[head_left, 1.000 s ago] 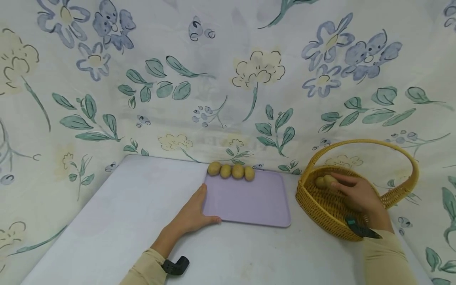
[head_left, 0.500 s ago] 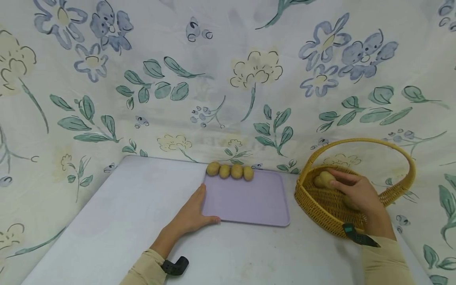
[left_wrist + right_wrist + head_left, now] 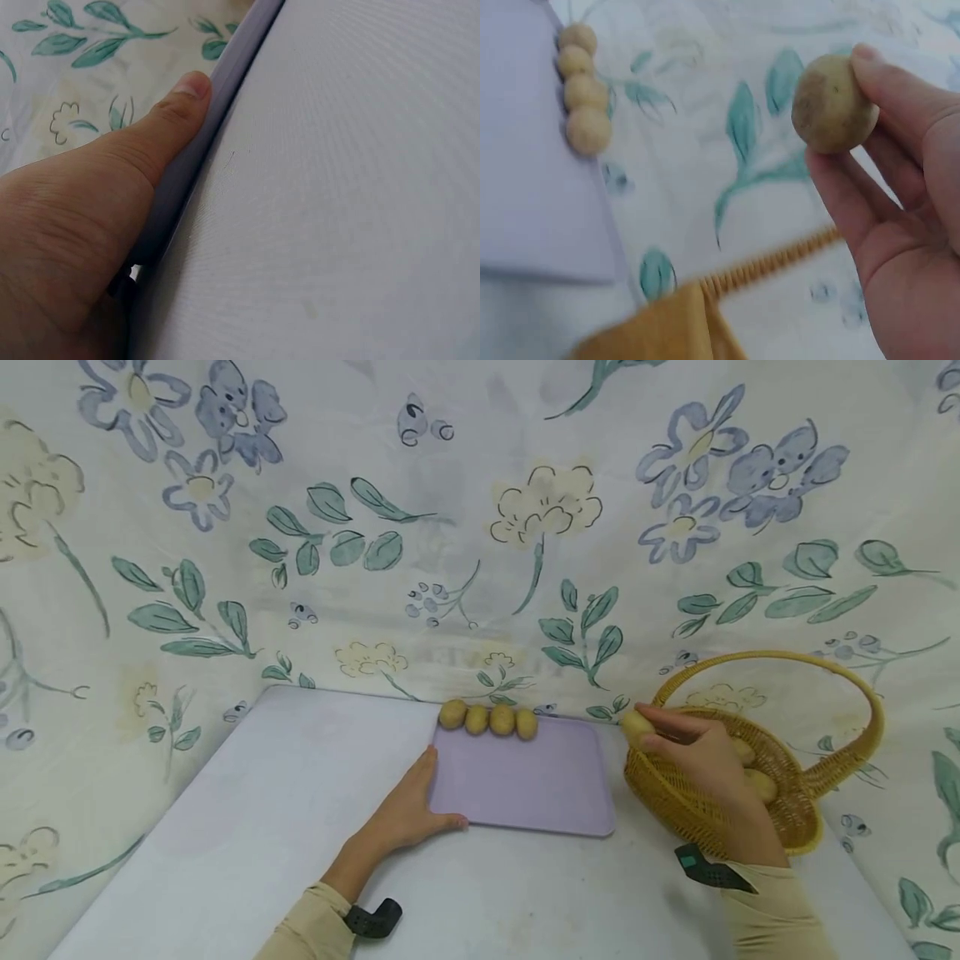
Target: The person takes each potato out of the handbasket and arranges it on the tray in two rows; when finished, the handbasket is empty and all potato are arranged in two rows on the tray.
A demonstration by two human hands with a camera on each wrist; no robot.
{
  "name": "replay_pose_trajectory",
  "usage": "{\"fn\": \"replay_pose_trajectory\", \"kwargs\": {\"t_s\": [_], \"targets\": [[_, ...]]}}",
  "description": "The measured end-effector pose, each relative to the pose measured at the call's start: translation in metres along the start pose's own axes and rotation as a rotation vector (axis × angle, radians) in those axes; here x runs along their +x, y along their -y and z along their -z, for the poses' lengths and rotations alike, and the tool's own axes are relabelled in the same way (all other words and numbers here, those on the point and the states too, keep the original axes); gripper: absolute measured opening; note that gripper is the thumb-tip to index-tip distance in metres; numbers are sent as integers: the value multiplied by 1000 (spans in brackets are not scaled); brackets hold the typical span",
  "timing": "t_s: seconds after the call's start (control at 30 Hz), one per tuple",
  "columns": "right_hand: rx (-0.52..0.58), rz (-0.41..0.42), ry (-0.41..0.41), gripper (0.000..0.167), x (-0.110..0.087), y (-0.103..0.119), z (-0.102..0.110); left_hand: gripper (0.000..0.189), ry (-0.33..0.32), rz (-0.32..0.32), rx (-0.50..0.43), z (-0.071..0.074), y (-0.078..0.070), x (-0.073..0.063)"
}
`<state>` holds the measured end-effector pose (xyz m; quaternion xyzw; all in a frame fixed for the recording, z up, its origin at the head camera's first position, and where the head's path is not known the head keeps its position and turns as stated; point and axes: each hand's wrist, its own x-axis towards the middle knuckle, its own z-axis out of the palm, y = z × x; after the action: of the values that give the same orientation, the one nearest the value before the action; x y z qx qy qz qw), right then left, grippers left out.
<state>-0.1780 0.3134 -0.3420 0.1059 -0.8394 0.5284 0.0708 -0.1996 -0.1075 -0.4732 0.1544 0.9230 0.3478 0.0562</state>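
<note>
My right hand [image 3: 708, 760] pinches a potato [image 3: 636, 728] between thumb and fingers, above the left rim of the wicker basket [image 3: 663, 797]. In the right wrist view this potato [image 3: 832, 105] shows a brownish patch on its skin. A lilac tray [image 3: 525, 785] lies left of the basket, with several potatoes [image 3: 501, 720] in a row along its far edge from the left corner. My left hand [image 3: 405, 806] rests at the tray's near left corner, fingers along the left side and thumb at the front edge. The left wrist view shows the thumb against the rim.
More potatoes [image 3: 761, 785] lie in the basket, partly hidden behind my right hand. The basket's tall handle [image 3: 765, 656] arches over it. A white table [image 3: 247, 810] carries everything, and a flowered cloth [image 3: 450, 527] hangs behind it.
My right hand has lifted a potato out of the basket and moved left with it to the rim. The left hand and tray stay in place.
</note>
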Motion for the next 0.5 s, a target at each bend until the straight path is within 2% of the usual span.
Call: {"fn": "replay_pose_trajectory", "kwargs": {"t_s": [0.2, 0.5], "targets": [[10, -12, 25, 48, 15, 10, -28, 137, 1, -6, -5, -2, -1, 1], [39, -6, 122, 48, 37, 16, -82, 138, 1, -2, -4, 1, -1, 0]]}}
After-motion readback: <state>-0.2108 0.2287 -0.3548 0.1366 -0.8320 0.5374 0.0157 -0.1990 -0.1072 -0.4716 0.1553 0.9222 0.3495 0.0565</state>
